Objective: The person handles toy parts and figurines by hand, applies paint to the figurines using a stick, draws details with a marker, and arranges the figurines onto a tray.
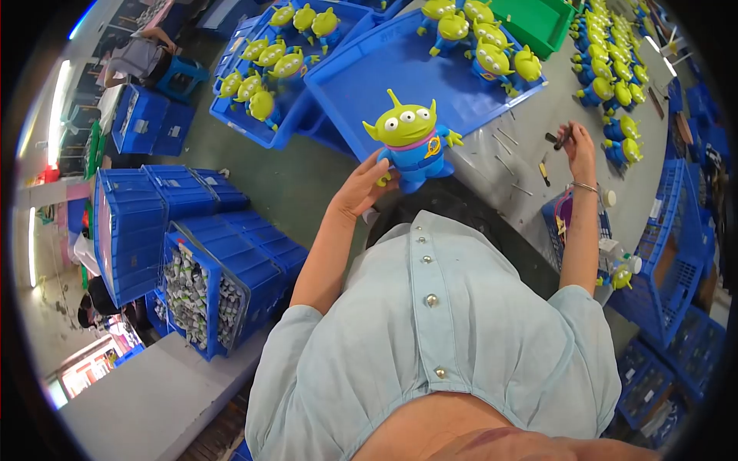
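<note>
My left hand (364,187) is closed around the side of a three-eyed alien toy figure (411,150), gripping it by its arm and lower body. The figure has a yellow-green head, a blue body and a pink collar, and it is upright, facing me. Over the grey table my right hand (580,154) pinches a small black object (560,138), whose kind I cannot make out. Near that hand lies a small tool with a black and yellowish handle (544,173). Several thin metal rods (503,144) lie on the grey tabletop (492,173).
A large blue tray (357,96) holds several alien figures at its far end; another blue tray (269,138) with figures adjoins it. Rows of figures (603,65) stand at right, near a green bin (534,23). Stacked blue crates (231,246) stand left. A person (138,58) sits behind.
</note>
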`<state>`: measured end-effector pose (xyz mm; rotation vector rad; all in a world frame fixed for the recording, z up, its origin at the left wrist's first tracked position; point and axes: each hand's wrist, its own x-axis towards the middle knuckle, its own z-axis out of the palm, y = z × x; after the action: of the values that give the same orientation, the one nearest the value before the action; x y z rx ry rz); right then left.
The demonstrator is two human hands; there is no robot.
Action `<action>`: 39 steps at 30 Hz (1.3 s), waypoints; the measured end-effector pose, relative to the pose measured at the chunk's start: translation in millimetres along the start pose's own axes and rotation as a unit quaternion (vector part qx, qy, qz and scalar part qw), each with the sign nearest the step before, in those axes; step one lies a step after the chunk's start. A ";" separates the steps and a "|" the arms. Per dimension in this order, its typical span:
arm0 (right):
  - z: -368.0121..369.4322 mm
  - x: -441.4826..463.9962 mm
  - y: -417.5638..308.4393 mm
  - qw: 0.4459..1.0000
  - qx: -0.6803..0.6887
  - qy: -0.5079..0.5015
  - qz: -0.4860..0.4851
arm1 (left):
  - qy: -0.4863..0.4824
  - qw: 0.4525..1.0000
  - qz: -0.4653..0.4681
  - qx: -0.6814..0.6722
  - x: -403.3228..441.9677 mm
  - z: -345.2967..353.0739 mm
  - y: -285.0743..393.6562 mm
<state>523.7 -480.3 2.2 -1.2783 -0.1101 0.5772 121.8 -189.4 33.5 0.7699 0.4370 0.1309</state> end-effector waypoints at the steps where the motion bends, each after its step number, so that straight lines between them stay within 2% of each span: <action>1: 7.6 -6.6 -5.9 0.997 0.065 -0.035 0.006 | -0.006 1.000 -0.003 0.001 0.9 0.2 -1.0; 3: 23.3 -20.1 -13.3 0.975 0.194 -0.109 0.021 | -0.012 1.000 -0.005 0.002 0.4 2.2 -0.2; 6: 49.7 -37.7 -10.5 0.974 0.201 -0.102 0.001 | -0.015 1.000 -0.007 0.007 0.7 3.5 -1.1; 9: 80.7 -55.0 -7.1 0.953 0.277 -0.119 0.027 | -0.001 1.000 -0.011 -0.004 1.0 6.3 -2.8; 12: 109.5 -70.3 -6.5 0.957 0.223 -0.182 0.012 | -0.010 1.000 -0.016 0.007 -0.3 13.5 -1.0; 13: 142.3 -91.6 -22.0 0.981 0.156 -0.118 -0.011 | -0.008 1.000 -0.018 0.010 -1.2 14.8 -0.7; 16: 170.5 -117.0 -38.2 0.979 0.072 -0.183 -0.050 | -0.012 0.999 -0.026 0.023 -0.4 17.6 -3.8; 17: 183.1 -125.3 -38.1 0.984 0.031 -0.149 -0.089 | -0.016 0.999 -0.027 0.029 1.0 16.0 -6.4; 20: 199.4 -142.1 -32.9 0.971 -0.006 -0.165 -0.175 | -0.020 0.999 -0.031 0.040 4.8 19.7 -11.4; 23: 218.4 -159.6 -25.5 0.965 0.031 -0.184 -0.187 | -0.024 0.998 -0.038 0.050 7.2 31.0 -11.3; 26: 226.6 -163.8 -13.3 0.953 -0.003 -0.202 -0.226 | -0.029 0.996 -0.045 0.071 9.5 48.7 -5.4; 30: 230.9 -155.4 -2.2 0.936 -0.078 -0.163 -0.301 | -0.053 0.992 -0.040 0.107 16.7 55.4 -5.5; 33: 228.1 -152.6 0.1 0.955 -0.073 -0.141 -0.251 | -0.055 0.990 -0.046 0.124 17.9 63.4 -1.6; 36: 222.3 -146.7 4.6 0.939 -0.111 -0.164 -0.279 | -0.050 0.985 -0.045 0.161 18.3 66.7 0.0; 39: 224.0 -146.8 4.1 0.942 -0.111 -0.142 -0.283 | -0.048 0.981 -0.046 0.183 19.6 68.0 1.5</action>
<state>309.7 -353.0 101.0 -1.2961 -0.7772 0.2460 168.6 -226.8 71.0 1.1116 0.4088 -0.0772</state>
